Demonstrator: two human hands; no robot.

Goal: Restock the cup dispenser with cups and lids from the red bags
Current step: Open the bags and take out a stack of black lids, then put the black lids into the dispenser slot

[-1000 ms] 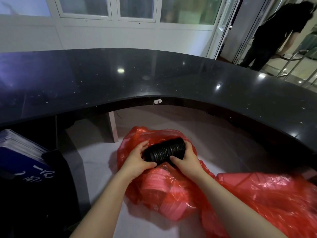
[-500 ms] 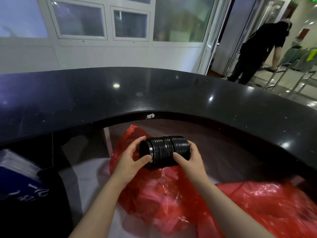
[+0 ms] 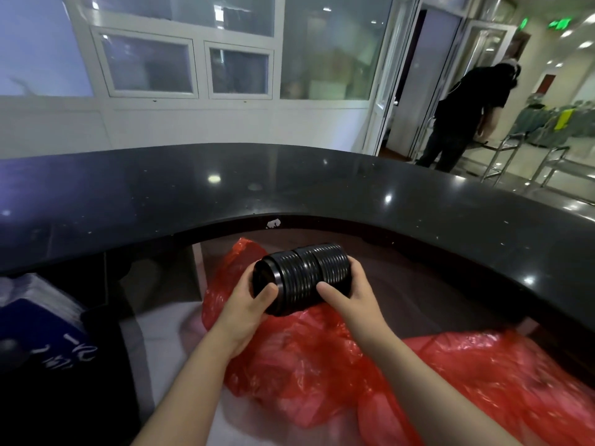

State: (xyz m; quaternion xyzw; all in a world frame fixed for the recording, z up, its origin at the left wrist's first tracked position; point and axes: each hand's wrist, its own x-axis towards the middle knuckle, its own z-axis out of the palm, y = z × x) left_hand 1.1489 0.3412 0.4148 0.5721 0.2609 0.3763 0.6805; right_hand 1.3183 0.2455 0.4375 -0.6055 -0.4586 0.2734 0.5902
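A stack of black lids (image 3: 302, 278) lies sideways in the air above a red plastic bag (image 3: 289, 355), just below the counter's inner edge. My left hand (image 3: 244, 304) grips the stack's left end, thumb across its face. My right hand (image 3: 351, 294) holds the right end, thumb on the ribbed side. A second red bag (image 3: 502, 381) lies to the right on the lower shelf. No cup dispenser is in view.
A curved black counter (image 3: 289, 188) runs across the view above the bags. A blue box with white marks (image 3: 42, 320) sits at the lower left. A person in black (image 3: 463, 117) stands by metal rails at the far right.
Both hands have lifted the lid stack up out of the red bag, toward the counter's edge. My head has tilted up, showing more of the room.
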